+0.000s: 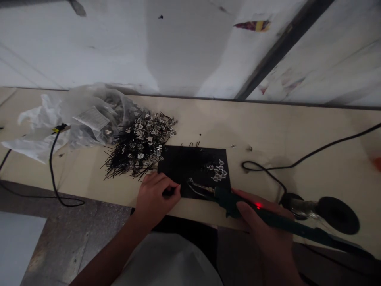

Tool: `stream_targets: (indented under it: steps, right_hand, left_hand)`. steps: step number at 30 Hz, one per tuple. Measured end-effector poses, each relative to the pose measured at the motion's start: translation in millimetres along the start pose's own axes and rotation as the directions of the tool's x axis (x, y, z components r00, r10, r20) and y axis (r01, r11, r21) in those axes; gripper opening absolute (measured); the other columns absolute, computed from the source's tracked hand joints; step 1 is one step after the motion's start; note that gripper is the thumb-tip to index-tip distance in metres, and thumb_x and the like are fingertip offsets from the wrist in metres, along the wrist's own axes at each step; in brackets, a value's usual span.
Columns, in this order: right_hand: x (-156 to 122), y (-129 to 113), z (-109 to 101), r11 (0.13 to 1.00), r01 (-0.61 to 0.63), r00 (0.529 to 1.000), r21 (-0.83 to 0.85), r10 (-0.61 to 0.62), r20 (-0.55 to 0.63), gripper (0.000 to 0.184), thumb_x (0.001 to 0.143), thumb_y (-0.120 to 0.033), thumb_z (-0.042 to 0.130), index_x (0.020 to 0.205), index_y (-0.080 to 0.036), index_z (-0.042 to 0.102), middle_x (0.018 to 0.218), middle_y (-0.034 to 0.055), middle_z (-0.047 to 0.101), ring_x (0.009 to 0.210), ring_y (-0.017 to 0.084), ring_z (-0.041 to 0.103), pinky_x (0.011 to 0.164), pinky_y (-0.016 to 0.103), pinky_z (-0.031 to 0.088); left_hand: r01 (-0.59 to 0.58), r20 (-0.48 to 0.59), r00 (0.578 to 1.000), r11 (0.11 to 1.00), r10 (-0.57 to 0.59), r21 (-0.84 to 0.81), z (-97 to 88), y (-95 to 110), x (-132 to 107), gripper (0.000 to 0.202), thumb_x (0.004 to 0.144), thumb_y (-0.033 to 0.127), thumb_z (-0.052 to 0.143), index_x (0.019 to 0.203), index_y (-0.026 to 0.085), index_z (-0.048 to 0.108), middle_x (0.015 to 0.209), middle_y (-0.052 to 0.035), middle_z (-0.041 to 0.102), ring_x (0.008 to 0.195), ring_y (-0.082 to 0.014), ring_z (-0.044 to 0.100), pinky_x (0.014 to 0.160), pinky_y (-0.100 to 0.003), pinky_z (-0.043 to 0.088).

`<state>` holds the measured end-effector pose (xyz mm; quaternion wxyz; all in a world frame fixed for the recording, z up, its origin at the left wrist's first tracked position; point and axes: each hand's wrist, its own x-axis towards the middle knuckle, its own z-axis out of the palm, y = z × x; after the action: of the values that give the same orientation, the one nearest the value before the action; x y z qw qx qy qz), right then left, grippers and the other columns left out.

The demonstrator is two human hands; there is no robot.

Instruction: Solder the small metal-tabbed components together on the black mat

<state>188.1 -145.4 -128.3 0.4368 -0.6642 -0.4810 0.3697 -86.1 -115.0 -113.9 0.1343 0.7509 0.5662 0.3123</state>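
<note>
- Nearest me, my right hand [264, 234] wraps its fingers round the black, red-lit soldering iron [268, 218], tip over the black rectangular mat [193, 167].
- My left hand [156, 196] pinches a small dark part at the mat's edge; I judge a slip could burn those fingers.

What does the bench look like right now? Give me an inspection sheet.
Surface: pale workbench, with a black mat near its front edge.
Job's things: soldering iron, red light on, tip over the mat; a few small white parts on the mat.
Clutter: heap of black-leaded parts; clear plastic bag; iron stand.
Grippers: left hand, fingers pinched on something small and dark at the mat's edge; right hand wrapped around the iron's handle.
Cables: black cable looping across the right side; another cable hanging off the left.
Surroundings: white wall behind the bench.
</note>
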Motion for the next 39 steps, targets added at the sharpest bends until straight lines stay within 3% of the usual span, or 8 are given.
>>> stream_targets:
  steps: [4, 12, 17, 22, 29, 35, 39]
  right_hand:
    - [0.5, -0.9, 1.6, 1.0, -0.015, 1.0, 0.003, 0.015, -0.014, 0.025, 0.077, -0.045, 0.086, 0.094, -0.026, 0.087, 0.085, 0.0068, 0.08, 0.068, 0.023, 0.077, 0.055, 0.024, 0.061]
    - [0.3, -2.7, 3.8, 1.0, 0.028, 0.999, -0.001, -0.028, -0.045, 0.021, 0.077, -0.044, 0.087, 0.092, -0.03, 0.087, 0.088, 0.0044, 0.081, 0.076, 0.023, 0.079, 0.067, 0.025, 0.063]
    - [-2.3, -9.3, 6.7, 1.0, -0.019, 0.998, -0.001, 0.019, -0.067, 0.02, 0.077, -0.043, 0.085, 0.091, -0.029, 0.087, 0.088, 0.0047, 0.081, 0.076, 0.023, 0.078, 0.067, 0.025, 0.063]
    - [-2.9, -13.6, 8.6, 0.999, -0.027, 0.998, 0.027, 0.028, -0.063, 0.022, 0.074, -0.044, 0.087, 0.088, -0.027, 0.086, 0.086, 0.0059, 0.081, 0.071, 0.023, 0.076, 0.06, 0.027, 0.061]
    - [-6.5, -27.4, 13.2, 0.995, -0.079, 0.993, 0.068, 0.084, -0.083, 0.014, 0.076, -0.035, 0.084, 0.088, -0.028, 0.086, 0.086, 0.0043, 0.08, 0.069, 0.021, 0.074, 0.057, 0.025, 0.059]
    - [-3.4, -12.0, 6.5, 0.996, -0.042, 0.998, 0.075, 0.045, -0.036, 0.018, 0.076, -0.039, 0.088, 0.089, -0.027, 0.086, 0.088, 0.0066, 0.08, 0.074, 0.023, 0.076, 0.06, 0.025, 0.061]
    - [-2.1, -1.7, 5.0, 0.972, -0.087, 0.993, 0.219, 0.101, -0.056, 0.024, 0.075, -0.042, 0.088, 0.091, -0.024, 0.085, 0.092, 0.0098, 0.08, 0.074, 0.024, 0.076, 0.056, 0.026, 0.06]
  left_hand:
    - [0.004, 0.01, 1.0, 1.0, -0.004, -0.003, -0.7, 0.1, 0.0, 0.017, 0.09, 0.015, 0.068, 0.075, 0.021, 0.064, 0.071, 0.0024, 0.063, 0.072, -0.0154, 0.058, 0.075, -0.032, 0.041]
    - [0.011, 0.007, 1.0, 1.0, -0.011, 0.002, 0.6, -0.3, -0.6, 0.019, 0.09, 0.015, 0.068, 0.073, 0.021, 0.063, 0.071, 0.0017, 0.064, 0.074, -0.0162, 0.06, 0.076, -0.032, 0.042]
    - [0.016, 0.013, 1.0, 1.0, -0.016, 0.006, 0.6, 0.2, -0.6, 0.018, 0.089, 0.015, 0.069, 0.073, 0.02, 0.064, 0.071, 0.0018, 0.064, 0.073, -0.0157, 0.059, 0.076, -0.032, 0.042]
    - [0.016, 0.008, 1.0, 1.0, -0.016, 0.006, 0.8, 0.5, -0.8, 0.019, 0.089, 0.014, 0.07, 0.072, 0.02, 0.063, 0.072, 0.0023, 0.064, 0.073, -0.0154, 0.059, 0.077, -0.032, 0.042]
    - [0.014, 0.006, 1.0, 1.0, -0.014, 0.003, 1.2, -0.1, -2.0, 0.018, 0.089, 0.014, 0.07, 0.073, 0.02, 0.064, 0.071, 0.0027, 0.064, 0.072, -0.0149, 0.059, 0.077, -0.033, 0.042]
    - [-0.001, 0.005, 1.0, 1.0, 0.001, 0.009, -0.5, 1.1, -1.6, 0.018, 0.091, 0.015, 0.067, 0.074, 0.019, 0.062, 0.073, 0.0019, 0.064, 0.073, -0.0152, 0.06, 0.076, -0.032, 0.043]
    - [0.012, 0.009, 1.0, 1.0, -0.012, 0.027, -0.6, 1.1, -1.7, 0.017, 0.089, 0.013, 0.069, 0.074, 0.02, 0.063, 0.072, 0.0024, 0.065, 0.073, -0.0156, 0.061, 0.076, -0.032, 0.043]
